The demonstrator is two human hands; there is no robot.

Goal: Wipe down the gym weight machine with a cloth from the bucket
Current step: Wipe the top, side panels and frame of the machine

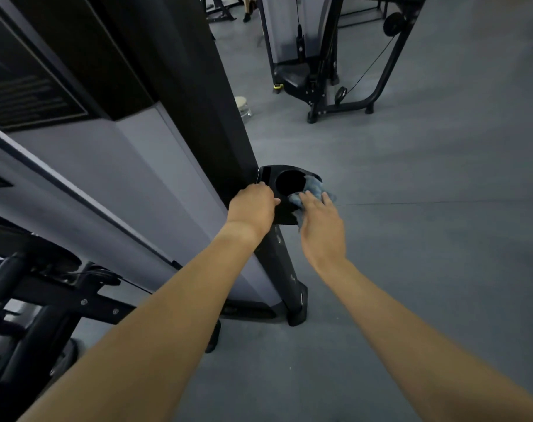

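While the person is leaning over the weight machine's black upright (216,117), both bare arms are reaching down to a black cup-holder tray (268,175) fixed to that upright's side.

- Left hand (253,205): lying on the tray's left part, just beside the upright. Fingers are curling down over the tray and gripping it; the fingertips themselves are hidden behind the knuckles.
- Right hand (320,223): fingers are stretching out nearly straight and pressing flat on a blue-grey cloth (314,187), not closing round it.
- Cloth: lying bunched on the tray's right side, touching the rim of the round cup hole, one fold hanging over the tray's near edge under the palm.
- Pale grey shroud panel (122,166) is running along the left of the upright; a dark placard (24,92) is sitting higher on it, text too blurred to read.
- Grey floor (411,239) is filling the right half of the view.
- Second cable machine (305,56) is standing well apart at the back.
- Small pale round object (243,105) is standing on the floor past the upright; cannot tell what it is.
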